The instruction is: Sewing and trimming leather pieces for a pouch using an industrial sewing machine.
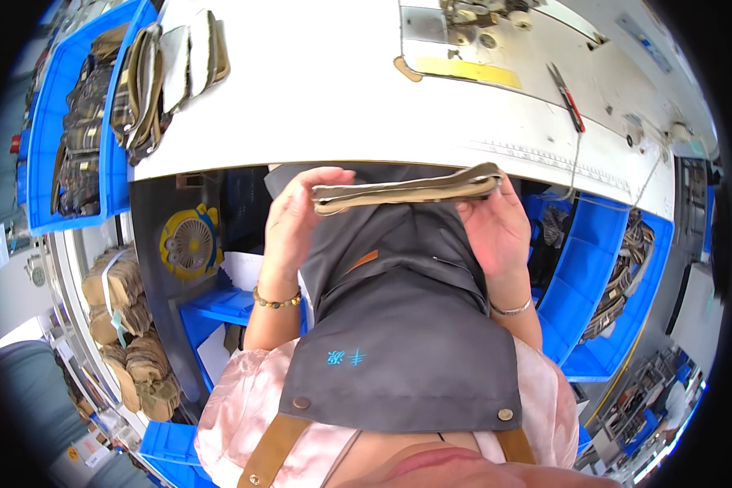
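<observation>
A flat stack of tan and dark fabric pieces with pale edges (403, 193) is held level above my lap, over a dark grey apron (398, 325). My left hand (298, 207) grips its left end with curled fingers. My right hand (494, 228) holds the other end, thumb and fingers at the edge. Just beyond, on the white worktable (301, 98), lie folded plaid bundles (138, 93) and white-and-brown pieces (193, 61) at the left.
Sewing machine (480, 32) and red-handled scissors (567, 98) on the table. Blue bins of plaid pieces (67, 122) at left and shelved blue bins (573, 276) below right. Yellow fan (189, 240) under the table; tied fabric bundles (118, 293) beside it.
</observation>
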